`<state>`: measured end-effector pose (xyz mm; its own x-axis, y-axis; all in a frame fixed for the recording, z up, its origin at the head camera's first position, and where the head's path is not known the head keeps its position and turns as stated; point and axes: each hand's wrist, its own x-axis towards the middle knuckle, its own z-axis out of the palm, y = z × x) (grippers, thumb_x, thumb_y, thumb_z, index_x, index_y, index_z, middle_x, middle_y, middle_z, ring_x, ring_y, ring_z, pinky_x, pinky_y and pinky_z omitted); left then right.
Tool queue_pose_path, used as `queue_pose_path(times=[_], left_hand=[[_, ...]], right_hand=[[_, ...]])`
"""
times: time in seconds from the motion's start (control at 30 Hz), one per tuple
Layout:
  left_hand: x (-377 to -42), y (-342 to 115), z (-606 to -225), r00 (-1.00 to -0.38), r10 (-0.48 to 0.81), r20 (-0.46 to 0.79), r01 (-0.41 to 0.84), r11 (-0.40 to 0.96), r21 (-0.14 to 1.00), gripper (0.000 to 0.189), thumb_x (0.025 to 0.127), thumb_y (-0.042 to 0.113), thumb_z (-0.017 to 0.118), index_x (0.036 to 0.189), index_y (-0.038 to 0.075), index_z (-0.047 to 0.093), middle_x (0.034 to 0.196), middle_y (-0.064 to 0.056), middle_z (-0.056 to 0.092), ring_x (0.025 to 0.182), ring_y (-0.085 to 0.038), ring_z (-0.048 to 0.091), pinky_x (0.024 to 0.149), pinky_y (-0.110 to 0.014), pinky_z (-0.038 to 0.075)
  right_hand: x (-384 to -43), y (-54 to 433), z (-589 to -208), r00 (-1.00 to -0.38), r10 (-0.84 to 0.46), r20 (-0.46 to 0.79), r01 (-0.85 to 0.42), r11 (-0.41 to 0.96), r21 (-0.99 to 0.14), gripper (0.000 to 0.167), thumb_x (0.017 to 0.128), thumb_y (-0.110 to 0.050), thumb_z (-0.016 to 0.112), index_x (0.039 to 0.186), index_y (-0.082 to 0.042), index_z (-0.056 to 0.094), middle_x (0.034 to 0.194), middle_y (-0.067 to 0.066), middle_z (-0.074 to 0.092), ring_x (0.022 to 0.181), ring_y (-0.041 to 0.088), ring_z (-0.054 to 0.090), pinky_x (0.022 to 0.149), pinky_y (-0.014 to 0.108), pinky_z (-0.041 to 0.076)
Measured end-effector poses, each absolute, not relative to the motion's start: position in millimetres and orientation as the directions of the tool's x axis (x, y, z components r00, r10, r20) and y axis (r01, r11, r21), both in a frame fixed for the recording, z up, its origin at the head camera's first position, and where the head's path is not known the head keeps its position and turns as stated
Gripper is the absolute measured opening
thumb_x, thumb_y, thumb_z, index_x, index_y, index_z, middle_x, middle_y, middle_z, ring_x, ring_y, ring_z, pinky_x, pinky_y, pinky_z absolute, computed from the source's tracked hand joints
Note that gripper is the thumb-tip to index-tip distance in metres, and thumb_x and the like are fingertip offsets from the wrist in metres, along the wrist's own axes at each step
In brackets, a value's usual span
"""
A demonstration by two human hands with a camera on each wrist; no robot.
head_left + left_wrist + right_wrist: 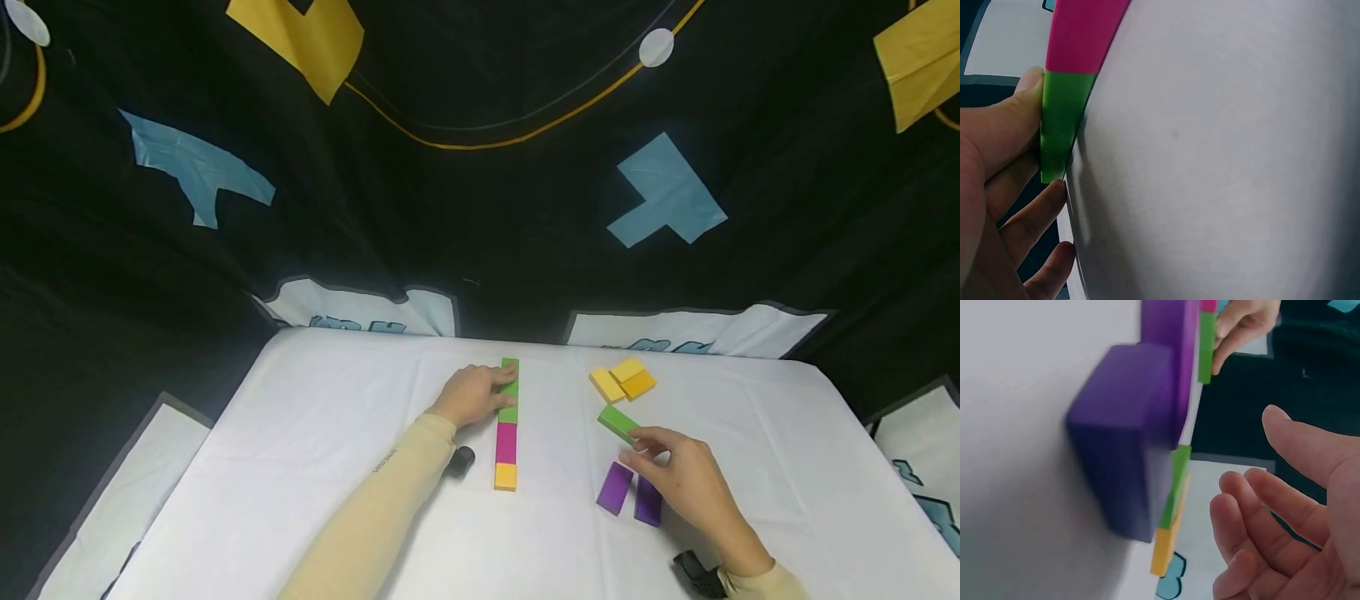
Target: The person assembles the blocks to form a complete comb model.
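Note:
On the white table a straight row holds a yellow block [506, 477], a magenta block [506, 443] and a green block [508, 414] at the far end. My left hand [468, 393] grips the green end, thumb on its side and fingers near its far tip. In the left wrist view, green [1060, 119] meets magenta [1082, 37] end to end. Over the right-hand blocks hovers my right hand [686, 475], its thumb and fingers apart. Nearest to it are a loose green block [617, 421] and two purple blocks [615, 487]; the right wrist view shows nothing in its grasp.
Several yellow blocks [606, 386] lie together behind the loose green one. A black curtain [465, 233] with coloured patches hangs beyond the table [337, 392]. Dark wrist cameras [697, 575] sit at both wrists.

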<state>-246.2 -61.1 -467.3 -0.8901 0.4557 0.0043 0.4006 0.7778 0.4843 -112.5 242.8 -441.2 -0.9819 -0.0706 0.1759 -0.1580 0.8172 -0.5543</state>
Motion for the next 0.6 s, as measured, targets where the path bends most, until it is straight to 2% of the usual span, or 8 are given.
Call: queue_pose_path(times=[0.1,0.23,0.4,0.6], left_hand=[[-246,-61,-466,-0.89,0.455,0.001,0.399,0.778,0.485,0.051,0.092,0.032,0.075,0.139,0.019,0.062,0.145,0.007,0.055,0.137,-0.025,0.05,0.113,-0.041,0.041],[-246,-61,-466,-0.891,0.454,-0.007,0.393,0.778,0.49,0.052,0.092,0.032,0.075,0.14,0.019,0.061,0.146,0.007,0.054,0.137,-0.026,0.05,0.113,-0.041,0.041],[-247,-62,-467,-0.888,0.46,0.001,0.403,0.775,0.487,0.052,0.092,0.032,0.074,0.14,0.018,0.061,0.146,0.006,0.055,0.136,-0.026,0.051,0.112,-0.041,0.042],[-247,-62,-467,-0.888,0.459,0.004,0.402,0.774,0.489,0.052,0.092,0.032,0.075,0.14,0.018,0.061,0.146,0.006,0.055,0.136,-0.026,0.051,0.112,-0.041,0.042]], right_hand=[[-111,246,-446,-0.986,-0.075,0.152,-0.146,0.828,-0.541,0.038,0.085,-0.03,0.082,0.112,-0.004,0.074,0.091,-0.002,0.073,0.088,0.021,0.069,0.073,0.038,0.057],[-103,244,-449,-0.988,-0.09,0.129,-0.142,0.86,-0.491,0.048,0.083,-0.035,0.083,0.116,-0.003,0.072,0.097,0.003,0.074,0.095,0.027,0.068,0.081,0.05,0.057],[-91,235,-453,-0.978,-0.12,0.172,-0.173,0.926,-0.336,0.062,0.08,-0.045,0.083,0.118,0.002,0.07,0.1,0.008,0.073,0.094,0.027,0.063,0.078,0.047,0.057],[-86,223,-456,-0.962,-0.185,0.201,-0.226,0.953,-0.203,0.061,0.077,-0.051,0.083,0.108,0.0,0.074,0.099,0.012,0.069,0.089,0.025,0.059,0.075,0.042,0.054]])
